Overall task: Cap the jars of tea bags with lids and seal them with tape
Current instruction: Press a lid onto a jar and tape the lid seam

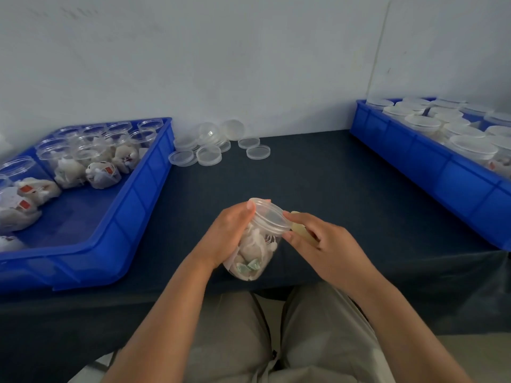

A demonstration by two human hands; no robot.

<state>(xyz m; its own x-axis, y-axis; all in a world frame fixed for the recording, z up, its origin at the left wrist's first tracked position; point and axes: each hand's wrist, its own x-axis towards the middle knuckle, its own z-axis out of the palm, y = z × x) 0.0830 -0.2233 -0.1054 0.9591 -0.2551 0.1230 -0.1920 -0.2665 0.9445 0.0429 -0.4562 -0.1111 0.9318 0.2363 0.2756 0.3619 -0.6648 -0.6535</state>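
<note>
The jar [253, 255] is held just above the near edge of the dark table [331, 189], at 6 o'clock in the view and tilted so that its mouth leans toward 1 o'clock. Tea bags [255, 246] fill its lower part. A clear lid [269, 217] sits on the mouth.

The left hand [229, 233] grips the jar from the 9 o'clock side, fingers wrapped round its wall and the thumb tip up at the lid's rim. The right hand [323, 244] comes in from 3 o'clock with its fingers curled, and the forefinger and thumb pinch the lid's edge. A pale yellowish piece [300, 230] shows under those fingers; I cannot tell what it is.

At 9 o'clock a blue bin [138, 205] holds open jars [91, 153] of tea bags. At 2 o'clock a second bin [414, 153] holds capped jars [423, 124]. Loose lids [208, 154] lie at 12 o'clock by the wall, some overlapping.
</note>
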